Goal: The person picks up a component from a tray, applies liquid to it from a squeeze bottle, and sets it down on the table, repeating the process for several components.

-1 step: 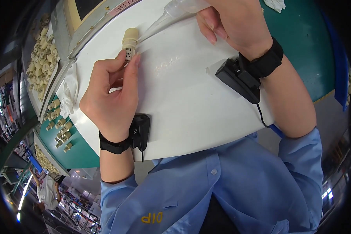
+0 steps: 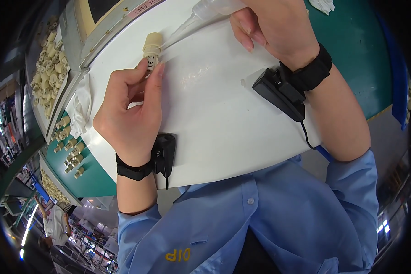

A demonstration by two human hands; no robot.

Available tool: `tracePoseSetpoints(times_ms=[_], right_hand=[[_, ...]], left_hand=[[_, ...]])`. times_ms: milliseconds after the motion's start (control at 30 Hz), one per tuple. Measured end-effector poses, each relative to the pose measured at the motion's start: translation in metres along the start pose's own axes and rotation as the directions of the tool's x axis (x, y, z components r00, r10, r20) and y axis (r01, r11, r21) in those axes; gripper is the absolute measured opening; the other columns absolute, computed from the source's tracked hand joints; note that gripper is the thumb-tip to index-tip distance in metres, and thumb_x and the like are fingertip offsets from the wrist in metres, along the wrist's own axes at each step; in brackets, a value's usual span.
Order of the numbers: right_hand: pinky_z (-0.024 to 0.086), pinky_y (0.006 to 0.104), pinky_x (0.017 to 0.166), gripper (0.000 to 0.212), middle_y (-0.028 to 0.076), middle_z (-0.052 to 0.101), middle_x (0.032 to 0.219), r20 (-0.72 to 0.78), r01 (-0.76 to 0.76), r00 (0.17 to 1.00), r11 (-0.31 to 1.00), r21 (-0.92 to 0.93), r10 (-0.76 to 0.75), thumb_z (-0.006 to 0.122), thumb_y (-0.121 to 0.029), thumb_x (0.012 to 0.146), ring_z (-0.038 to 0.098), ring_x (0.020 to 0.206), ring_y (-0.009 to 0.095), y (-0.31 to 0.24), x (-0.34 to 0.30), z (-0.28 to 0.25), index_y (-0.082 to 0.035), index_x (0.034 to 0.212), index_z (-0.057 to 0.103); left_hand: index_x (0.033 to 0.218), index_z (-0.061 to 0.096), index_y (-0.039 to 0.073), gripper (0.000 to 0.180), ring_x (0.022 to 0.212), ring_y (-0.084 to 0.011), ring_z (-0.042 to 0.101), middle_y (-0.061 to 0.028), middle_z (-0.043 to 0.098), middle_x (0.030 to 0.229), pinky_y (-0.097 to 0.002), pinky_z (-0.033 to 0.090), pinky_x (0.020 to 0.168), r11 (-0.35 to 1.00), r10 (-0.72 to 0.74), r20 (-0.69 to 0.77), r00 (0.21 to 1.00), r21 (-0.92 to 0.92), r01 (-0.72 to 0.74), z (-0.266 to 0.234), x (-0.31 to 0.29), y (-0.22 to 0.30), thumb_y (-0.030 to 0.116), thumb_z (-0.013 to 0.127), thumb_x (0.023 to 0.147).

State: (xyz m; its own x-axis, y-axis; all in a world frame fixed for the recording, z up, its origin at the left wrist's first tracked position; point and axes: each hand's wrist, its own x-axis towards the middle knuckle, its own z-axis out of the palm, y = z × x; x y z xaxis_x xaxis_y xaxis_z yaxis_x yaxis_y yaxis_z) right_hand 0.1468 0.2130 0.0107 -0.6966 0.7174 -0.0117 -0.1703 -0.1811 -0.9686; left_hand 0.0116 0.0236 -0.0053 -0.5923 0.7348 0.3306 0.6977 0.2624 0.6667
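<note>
Between the thumb and fingers of my left hand point(image 2: 132, 105) is a small cream cylindrical fitting point(image 2: 153, 43), held upright with dark print on its lower part. A wider plain cap-like section forms its top. My right hand point(image 2: 278, 32) is closed on a clear squeeze bottle point(image 2: 210, 10) at the upper edge, partly cut off by the frame. The bottle's long tapered nozzle point(image 2: 182, 31) slants down to the left, and its tip meets or nearly meets the fitting's side just below the wide section. Whether any liquid comes out cannot be made out.
A white board point(image 2: 214, 123) covers the green table point(image 2: 351, 59). Left of it lie a white cloth point(image 2: 81, 107) and several loose fittings point(image 2: 73, 155). A tray heaped with similar fittings point(image 2: 50, 73) stands at far left. A metal rail point(image 2: 100, 36) borders the board. A person point(image 2: 57, 223) stands in the background.
</note>
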Motion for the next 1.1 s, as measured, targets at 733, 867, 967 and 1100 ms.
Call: tracePoseSetpoints(times_ms=[733,867,967,1100], right_hand=[[0.037,0.0255,0.029,0.031,0.0,0.052,0.051,0.035,0.031,0.999,0.999,-0.006,-0.031,0.067,-0.029,0.097,0.047,0.033,0.009,0.0052,0.0005,-0.0019,-0.003,0.082,0.065],[0.037,0.0253,0.029,0.03,0.0,0.052,0.051,0.051,0.044,0.998,0.999,-0.008,-0.043,0.067,-0.029,0.098,0.048,0.033,0.009,0.0061,0.0014,-0.0024,-0.003,0.084,0.065],[0.037,0.025,0.029,0.03,0.0,0.052,0.051,0.06,0.044,0.997,0.999,0.001,-0.044,0.067,-0.029,0.098,0.048,0.033,0.009,0.0072,0.002,-0.0017,-0.003,0.085,0.064],[0.037,0.0247,0.029,0.03,0.001,0.053,0.052,0.066,0.043,0.997,0.999,-0.001,-0.043,0.066,-0.029,0.098,0.048,0.033,0.009,0.007,0.0025,-0.0027,-0.002,0.085,0.064]], left_hand=[[0.089,0.068,-0.002,0.017,0.069,-0.0061,0.071,-0.0066,0.075,0.078,-0.0186,0.055,0.062,0.994,-0.1,-0.026,0.995,-0.036,0.099,0.0013,-0.0011,0.0054,0.009,0.082,0.086],[0.088,0.068,-0.002,0.016,0.07,-0.0067,0.072,-0.0068,0.075,0.078,-0.0183,0.056,0.063,0.996,-0.091,-0.029,0.995,0.005,0.091,0.0009,-0.0014,0.0052,0.008,0.081,0.087],[0.088,0.068,-0.002,0.016,0.072,-0.0072,0.073,-0.0073,0.075,0.077,-0.0179,0.056,0.064,0.992,-0.122,-0.041,0.992,-0.048,0.12,0.0009,-0.0017,0.0069,0.008,0.081,0.087],[0.087,0.068,-0.001,0.016,0.072,-0.0081,0.074,-0.0076,0.075,0.077,-0.0175,0.056,0.064,0.995,-0.099,-0.037,0.994,-0.03,0.098,0.0016,-0.0012,0.0052,0.008,0.08,0.088]])
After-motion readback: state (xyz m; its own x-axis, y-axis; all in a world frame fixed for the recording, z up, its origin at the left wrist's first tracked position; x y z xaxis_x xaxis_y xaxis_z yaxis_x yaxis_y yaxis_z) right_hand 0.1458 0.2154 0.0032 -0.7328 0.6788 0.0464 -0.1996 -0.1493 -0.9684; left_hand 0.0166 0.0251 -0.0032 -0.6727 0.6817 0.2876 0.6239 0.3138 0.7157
